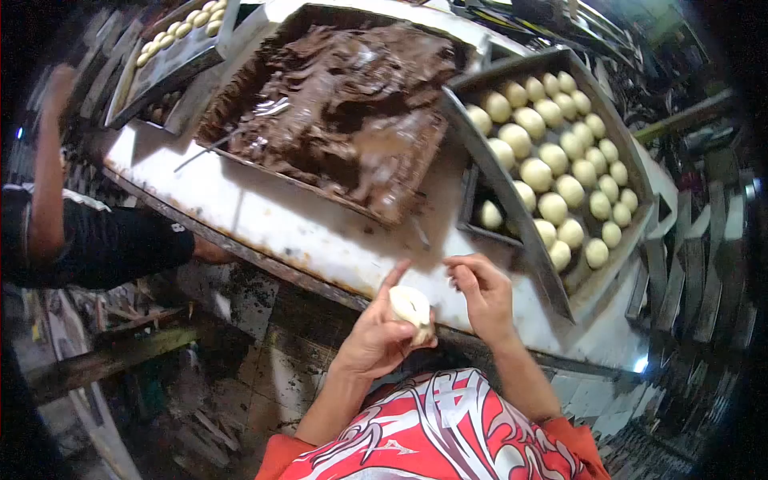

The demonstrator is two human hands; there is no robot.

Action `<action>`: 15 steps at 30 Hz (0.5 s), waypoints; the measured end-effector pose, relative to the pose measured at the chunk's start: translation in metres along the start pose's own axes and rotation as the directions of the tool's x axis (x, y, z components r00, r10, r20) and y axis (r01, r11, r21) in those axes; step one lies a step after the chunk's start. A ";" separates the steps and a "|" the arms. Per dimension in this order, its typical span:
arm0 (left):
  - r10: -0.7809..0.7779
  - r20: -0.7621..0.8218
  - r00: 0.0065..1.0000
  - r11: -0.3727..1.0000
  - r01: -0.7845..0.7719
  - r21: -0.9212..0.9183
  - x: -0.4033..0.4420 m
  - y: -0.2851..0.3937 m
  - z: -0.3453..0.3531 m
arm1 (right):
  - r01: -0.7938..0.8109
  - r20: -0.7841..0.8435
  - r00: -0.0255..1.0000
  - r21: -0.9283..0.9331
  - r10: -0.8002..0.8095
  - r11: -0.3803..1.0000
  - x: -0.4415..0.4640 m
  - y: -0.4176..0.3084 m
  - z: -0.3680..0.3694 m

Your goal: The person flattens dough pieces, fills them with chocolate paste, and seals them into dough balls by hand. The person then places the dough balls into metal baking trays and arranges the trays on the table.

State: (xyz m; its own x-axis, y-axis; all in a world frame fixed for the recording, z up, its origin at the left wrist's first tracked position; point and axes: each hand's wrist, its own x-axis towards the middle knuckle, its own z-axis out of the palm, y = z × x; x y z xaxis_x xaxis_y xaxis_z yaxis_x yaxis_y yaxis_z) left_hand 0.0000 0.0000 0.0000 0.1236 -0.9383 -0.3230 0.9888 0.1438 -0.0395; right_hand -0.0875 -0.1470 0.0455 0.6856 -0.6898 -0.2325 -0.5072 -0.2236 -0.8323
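Note:
A piece of pale dough (410, 306) with a small dark slit in its top rests in my left hand (381, 333), whose fingers wrap around it. To its right, my right hand (483, 298) is raised over the table edge with its fingers curled and thumb near the fingertips; whether a small thing is between them is too small to tell. Beyond both hands lies a large tray (320, 196) of brown, glossy paste (344, 96), with a metal tool (210, 150) sticking out at its left. A tray (512, 232) of round pale dough balls (552, 207) stands at the right.
The white table (280, 216) has a worn, curved front edge. Another tray (172, 64) with dough balls is at the upper left. A person's arm (50, 176) and dark clothing show at the left. Metal racks or stacked trays (696, 272) stand at the right.

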 end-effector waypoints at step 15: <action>-0.161 -0.204 0.966 0.874 0.236 0.425 0.074 -0.248 0.027 | 0.400 -0.212 0.735 -0.632 -0.644 0.664 -0.171 0.177 -0.147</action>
State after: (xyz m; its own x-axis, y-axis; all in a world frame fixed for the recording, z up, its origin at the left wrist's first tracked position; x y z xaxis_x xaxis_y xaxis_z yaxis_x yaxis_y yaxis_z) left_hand -0.2339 -0.1140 0.0114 -0.0570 -0.8649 -0.4987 0.9288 -0.2291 0.2912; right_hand -0.3710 -0.1699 0.0122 0.7202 -0.5090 0.4714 -0.3928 -0.8593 -0.3277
